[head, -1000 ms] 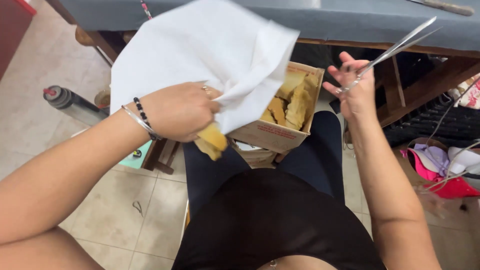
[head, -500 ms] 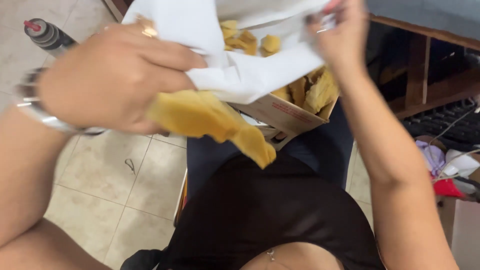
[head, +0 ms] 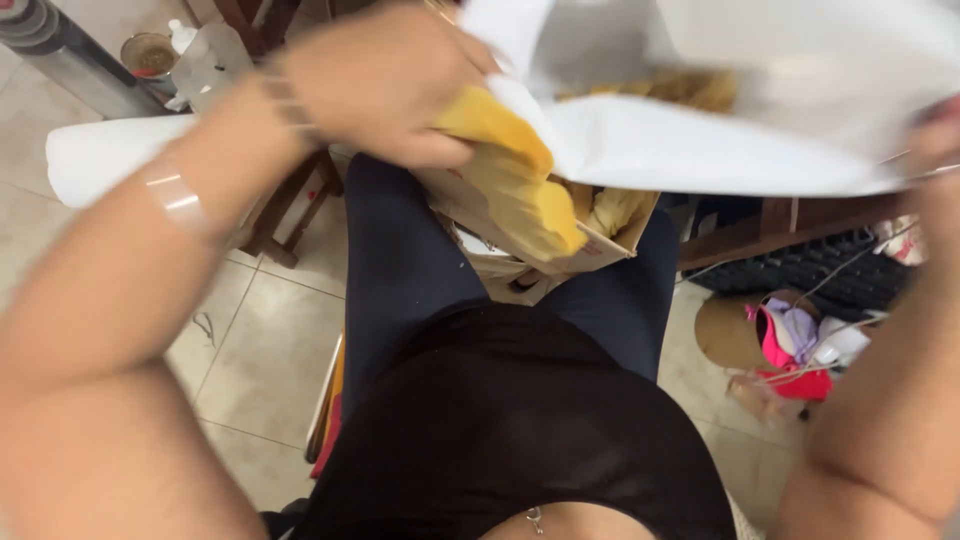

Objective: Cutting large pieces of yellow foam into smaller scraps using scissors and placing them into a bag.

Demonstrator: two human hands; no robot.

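Left hand (head: 375,90), upper centre, pinched a soft yellow foam strip (head: 520,190) and thin white sheet (head: 700,140) together; right hand (head: 935,150) blurred, grip indeterminable; firmer two-handed tension advisable.

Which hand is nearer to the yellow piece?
Left. The left hand grips the yellow piece; the right hand is far off at the white sheet's edge.

Yellow cloth (head: 515,185) bunched, white sheet (head: 720,110) spread above box
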